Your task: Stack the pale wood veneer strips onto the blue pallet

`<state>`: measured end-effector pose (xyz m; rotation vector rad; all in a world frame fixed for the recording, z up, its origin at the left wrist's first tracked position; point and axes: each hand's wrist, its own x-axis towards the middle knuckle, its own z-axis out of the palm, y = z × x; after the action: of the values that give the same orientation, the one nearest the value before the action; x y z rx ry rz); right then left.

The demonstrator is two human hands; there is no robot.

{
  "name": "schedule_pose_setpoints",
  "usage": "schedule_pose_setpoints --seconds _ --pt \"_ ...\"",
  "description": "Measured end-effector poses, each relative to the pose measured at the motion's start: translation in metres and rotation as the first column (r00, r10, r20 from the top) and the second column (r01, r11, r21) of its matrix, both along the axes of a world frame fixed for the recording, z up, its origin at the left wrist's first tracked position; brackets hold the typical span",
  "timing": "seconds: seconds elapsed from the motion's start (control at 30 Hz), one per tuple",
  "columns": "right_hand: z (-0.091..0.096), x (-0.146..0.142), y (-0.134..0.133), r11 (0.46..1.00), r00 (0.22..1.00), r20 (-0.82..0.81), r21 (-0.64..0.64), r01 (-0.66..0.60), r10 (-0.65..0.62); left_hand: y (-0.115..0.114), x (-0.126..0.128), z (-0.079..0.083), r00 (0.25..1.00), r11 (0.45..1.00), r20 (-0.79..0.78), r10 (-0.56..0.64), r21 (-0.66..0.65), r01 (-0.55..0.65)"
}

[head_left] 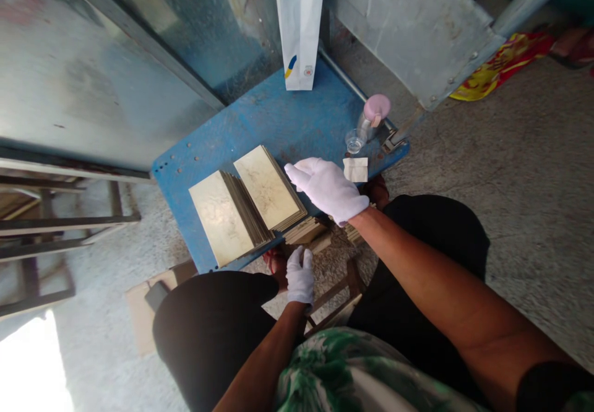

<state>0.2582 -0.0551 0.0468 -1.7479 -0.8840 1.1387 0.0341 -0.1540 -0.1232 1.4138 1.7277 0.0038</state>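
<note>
Two stacks of thin cream rectangular sheets lie on a blue table: a left stack [216, 217] with fanned edges and a right stack [268, 189] with brownish smudges on top. My right hand [327, 190], in a white glove, is held just right of the right stack, fingers stretched out and apparently holding nothing. Below the table's near edge is my left hand [301, 279], also white-gloved, with its fingers apart and nothing visible in them. It is nearest to a lower pile of brownish sheets [306, 231], partly hidden by the right hand.
The blue table [260, 115] carries a tall white paper bag [299, 41], a pink-lidded jar [377, 109], a small clear cup [355, 142] and a folded paper piece [356, 169]. Metal panels [408, 22] stand behind. A wooden rack [69, 220] is at left, cardboard [139, 313] on the floor.
</note>
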Motion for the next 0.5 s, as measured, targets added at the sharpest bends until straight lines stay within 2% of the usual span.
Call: schedule_pose_setpoints --seconds 0.17,0.3,0.37,0.43,0.5 --pt "-0.001 0.001 -0.001 1.0 1.0 -0.006 0.012 0.002 -0.002 -0.004 0.001 0.002 0.986 0.984 0.004 -0.168 0.065 0.168" --pt "0.0 0.002 -0.002 1.0 1.0 0.002 -0.006 0.005 -0.005 0.001 0.0 0.003 0.951 0.948 -0.04 -0.307 0.079 0.309" --pt "0.0 0.003 -0.003 1.0 1.0 0.01 -0.009 0.002 -0.002 0.005 -0.001 0.001 0.936 0.939 -0.078 -0.342 -0.001 0.343" --pt "-0.001 0.002 -0.003 1.0 1.0 0.013 -0.004 -0.002 0.002 0.006 -0.004 -0.002 0.937 0.939 -0.099 -0.334 -0.115 0.323" --pt "-0.001 0.002 -0.002 1.0 1.0 0.014 -0.007 -0.002 0.002 0.005 -0.008 -0.007 0.937 0.928 -0.069 -0.343 -0.177 0.327"
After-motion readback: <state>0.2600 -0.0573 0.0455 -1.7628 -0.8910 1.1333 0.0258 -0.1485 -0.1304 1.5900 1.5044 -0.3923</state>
